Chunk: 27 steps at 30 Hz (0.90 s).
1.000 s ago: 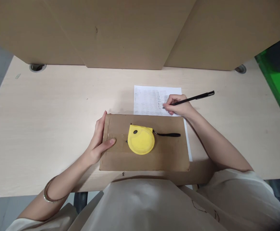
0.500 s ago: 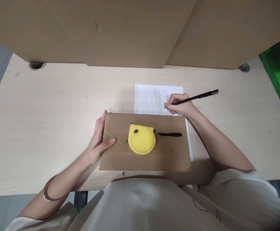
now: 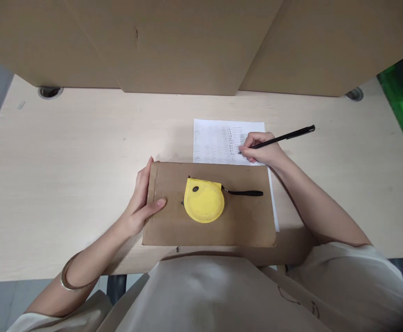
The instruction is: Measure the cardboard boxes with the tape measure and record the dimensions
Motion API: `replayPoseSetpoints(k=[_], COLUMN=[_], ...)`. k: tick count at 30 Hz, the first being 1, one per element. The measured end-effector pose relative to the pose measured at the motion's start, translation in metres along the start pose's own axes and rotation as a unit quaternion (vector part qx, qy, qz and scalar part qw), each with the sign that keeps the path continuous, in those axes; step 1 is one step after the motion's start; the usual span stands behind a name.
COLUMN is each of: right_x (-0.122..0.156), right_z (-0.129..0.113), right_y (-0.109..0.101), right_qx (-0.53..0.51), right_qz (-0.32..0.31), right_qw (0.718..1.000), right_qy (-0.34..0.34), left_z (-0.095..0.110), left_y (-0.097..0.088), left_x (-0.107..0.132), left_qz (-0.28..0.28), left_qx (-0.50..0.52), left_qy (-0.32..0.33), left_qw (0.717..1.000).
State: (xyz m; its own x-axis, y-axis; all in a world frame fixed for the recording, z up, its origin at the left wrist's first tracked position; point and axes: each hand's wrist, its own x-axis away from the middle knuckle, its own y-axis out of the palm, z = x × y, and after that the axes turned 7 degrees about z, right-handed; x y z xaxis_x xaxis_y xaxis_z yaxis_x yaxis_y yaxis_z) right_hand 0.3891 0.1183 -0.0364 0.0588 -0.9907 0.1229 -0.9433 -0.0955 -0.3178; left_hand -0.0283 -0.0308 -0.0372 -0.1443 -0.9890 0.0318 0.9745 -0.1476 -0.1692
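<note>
Your right hand (image 3: 267, 151) grips the black pen (image 3: 291, 134), tip at the paper sheet (image 3: 213, 143), contact hard to make out; your left hand (image 3: 137, 212) clasps the cardboard box (image 3: 246, 221), yellow rounded object (image 3: 204, 203) on top.

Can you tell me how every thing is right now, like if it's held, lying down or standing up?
Left hand: gripping the cardboard box, thumb on top.
Right hand: holding the black pen.
Cardboard box: lying flat, covering part of the paper.
Black pen: slanted, tip down at the paper.
Paper: flat, marked with lines.
Yellow round thing: lying on the box.
Black strap: stretched out.
Bracelet: worn.
Cardboard panels: standing.
</note>
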Motion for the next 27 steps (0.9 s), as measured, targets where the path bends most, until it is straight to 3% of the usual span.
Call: replayPoseSetpoints(k=[27], right_x=[0.0024], right_z=[0.0004], right_y=[-0.0069], right_qx=[0.016], right_qz=[0.009], right_qw=[1.0], right_qy=[-0.013], left_z=[-0.0018], left_y=[-0.0033], left_x=[0.0018], left_qz=[-0.014], left_qx=[0.001], left_qy=[0.009], left_qw=[1.0])
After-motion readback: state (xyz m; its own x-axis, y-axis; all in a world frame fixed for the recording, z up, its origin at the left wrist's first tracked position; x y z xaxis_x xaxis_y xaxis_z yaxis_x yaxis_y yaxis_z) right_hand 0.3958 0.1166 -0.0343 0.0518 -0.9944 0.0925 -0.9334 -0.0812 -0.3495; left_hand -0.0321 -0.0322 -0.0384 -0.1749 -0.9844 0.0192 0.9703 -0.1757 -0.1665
